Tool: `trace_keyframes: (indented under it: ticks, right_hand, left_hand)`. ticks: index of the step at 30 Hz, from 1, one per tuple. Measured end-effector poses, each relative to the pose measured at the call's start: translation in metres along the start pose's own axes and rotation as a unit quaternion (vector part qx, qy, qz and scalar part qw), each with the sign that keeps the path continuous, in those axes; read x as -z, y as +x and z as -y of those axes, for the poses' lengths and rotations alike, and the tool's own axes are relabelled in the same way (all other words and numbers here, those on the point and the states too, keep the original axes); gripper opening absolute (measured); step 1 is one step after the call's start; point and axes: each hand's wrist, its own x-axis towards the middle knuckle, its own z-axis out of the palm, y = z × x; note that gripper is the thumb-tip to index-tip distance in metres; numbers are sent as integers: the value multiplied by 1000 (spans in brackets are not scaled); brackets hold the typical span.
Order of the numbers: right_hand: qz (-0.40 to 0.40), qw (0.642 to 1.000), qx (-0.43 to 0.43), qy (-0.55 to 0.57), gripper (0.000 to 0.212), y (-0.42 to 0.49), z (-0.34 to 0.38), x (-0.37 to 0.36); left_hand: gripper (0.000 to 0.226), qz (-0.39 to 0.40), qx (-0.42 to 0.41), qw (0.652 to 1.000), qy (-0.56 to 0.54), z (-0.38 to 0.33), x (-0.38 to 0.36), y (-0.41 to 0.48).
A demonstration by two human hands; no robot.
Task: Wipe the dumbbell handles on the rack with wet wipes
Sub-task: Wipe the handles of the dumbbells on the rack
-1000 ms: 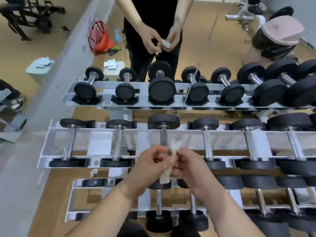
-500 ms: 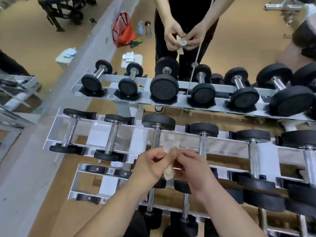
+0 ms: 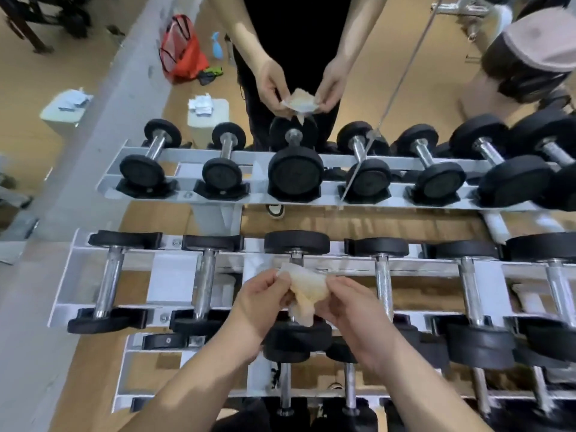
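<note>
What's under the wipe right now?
Left hand and right hand pinch the wet wipe over a dumbbell on the rack. Its two black heads and a stub of handle show; the rest of the handle is covered, contact unclear.

- Off-white with a faint cream tinge on the wet wipe (image 3: 307, 291).
- Matt black on the dumbbell heads (image 3: 296, 176), plain and unpatterned.
- Shiny chrome silver on the handles (image 3: 384, 285), with a fine knurled texture.
- Pale grey-white on the rack (image 3: 174, 277), with black cradles (image 3: 124, 240).
- Warm tan brown on the floor (image 3: 358, 226), crossed by a light grey strip (image 3: 93, 151).
- Bright red-orange with dark edging on the bag (image 3: 184, 54).
- Light blue on the spray bottle (image 3: 215, 48).
- Black on the clothes (image 3: 296, 32) beyond the rack.
</note>
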Motion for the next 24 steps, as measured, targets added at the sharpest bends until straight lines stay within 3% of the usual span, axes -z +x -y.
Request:
trace_keyframes:
  ticks: [2, 8, 14, 16, 19, 24]
  right_hand:
    - [-12, 1000, -4, 5, 31, 3, 4, -16]
    - [-53, 998, -18, 23, 52, 6, 2, -41]
    - [-86, 995, 37, -36, 36, 10, 3, -34]
    - [-86, 993, 66, -54, 30, 6, 8, -34]
    - [-62, 994, 82, -48, 27, 0, 14, -33]
    - [-48, 995, 75, -52, 29, -1, 23, -38]
  left_hand:
    - [10, 42, 17, 999, -15, -10, 8, 1]
    - [21, 104, 40, 992, -59, -25, 25, 11]
    - [44, 116, 29, 993, -6, -21, 33, 19]
    - [28, 114, 31, 993, 15, -21, 30, 19]
    - [38, 102, 50, 991, 76, -15, 16, 9]
    - [23, 109, 2, 989, 97, -2, 7, 3]
